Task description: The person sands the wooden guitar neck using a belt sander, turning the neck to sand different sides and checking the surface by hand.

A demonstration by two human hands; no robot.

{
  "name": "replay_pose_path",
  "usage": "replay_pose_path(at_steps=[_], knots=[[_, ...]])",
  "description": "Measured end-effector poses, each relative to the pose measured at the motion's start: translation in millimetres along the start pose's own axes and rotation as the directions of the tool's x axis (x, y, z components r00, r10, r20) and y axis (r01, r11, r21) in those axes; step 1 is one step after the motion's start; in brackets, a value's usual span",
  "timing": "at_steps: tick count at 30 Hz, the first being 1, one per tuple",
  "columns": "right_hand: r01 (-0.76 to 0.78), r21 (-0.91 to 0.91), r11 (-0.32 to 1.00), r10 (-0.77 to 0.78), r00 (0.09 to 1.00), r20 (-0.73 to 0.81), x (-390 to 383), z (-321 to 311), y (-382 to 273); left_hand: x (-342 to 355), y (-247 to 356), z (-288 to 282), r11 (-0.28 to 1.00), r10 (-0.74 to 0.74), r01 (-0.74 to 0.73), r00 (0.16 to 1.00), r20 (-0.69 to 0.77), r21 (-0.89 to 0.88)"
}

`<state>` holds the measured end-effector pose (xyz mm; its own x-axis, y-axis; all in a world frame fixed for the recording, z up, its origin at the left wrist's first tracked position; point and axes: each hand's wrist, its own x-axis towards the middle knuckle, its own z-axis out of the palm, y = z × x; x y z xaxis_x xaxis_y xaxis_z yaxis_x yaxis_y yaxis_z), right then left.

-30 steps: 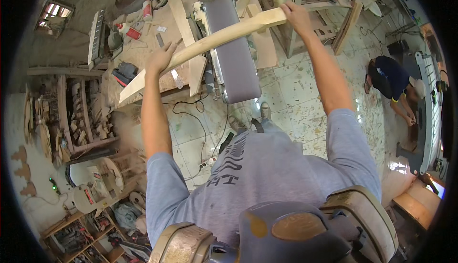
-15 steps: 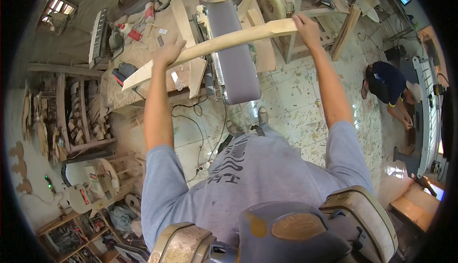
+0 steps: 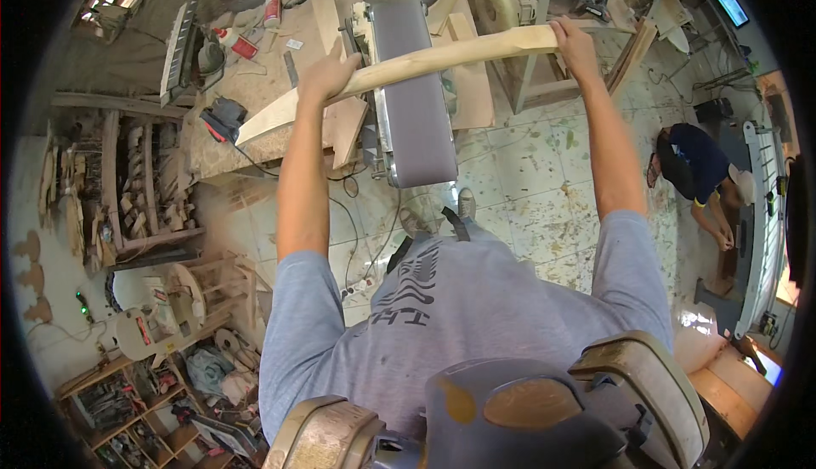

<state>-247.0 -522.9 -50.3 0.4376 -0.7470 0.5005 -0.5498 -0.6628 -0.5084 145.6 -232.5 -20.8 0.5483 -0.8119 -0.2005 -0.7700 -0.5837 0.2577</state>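
**Curved plank across the belt sander**

Head view: both hands, left [image 3: 325,69] and right [image 3: 571,39], are wrapped around a long curved wooden plank [image 3: 442,54] lying across the belt sander [image 3: 414,99]. It looks stiff, light, best held near the ends.

I hold a long, pale wooden piece [image 3: 425,65] with both hands. It is curved a little and gets wide and flat at its left end. It lies sideways across the grey sanding belt [image 3: 412,86], touching it in the middle. Its left end is lower than its right end.
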Motion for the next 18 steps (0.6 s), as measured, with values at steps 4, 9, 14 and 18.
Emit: replay_pose_path(at_steps=[4,9,14,18], knots=[[0.006,0.02,1.0,-0.006,1.0,0.014,4,36,-35,-4,-69,-3,0.999,0.024,-0.024,1.0,0.005,0.033],[0.044,0.093,0.995,-0.047,0.998,0.039,-4,61,-78,-15,-119,-12,0.997,0.009,-0.008,1.0,0.02,-0.079],[0.019,0.137,0.99,-0.031,0.996,0.084,-12,53,-88,-13,-128,-12,1.0,0.005,-0.005,1.0,0.019,-0.017],[-0.026,0.095,0.995,0.018,0.997,0.078,-6,29,-44,1,-80,2,0.993,0.096,-0.1,0.993,-0.063,-0.07]])
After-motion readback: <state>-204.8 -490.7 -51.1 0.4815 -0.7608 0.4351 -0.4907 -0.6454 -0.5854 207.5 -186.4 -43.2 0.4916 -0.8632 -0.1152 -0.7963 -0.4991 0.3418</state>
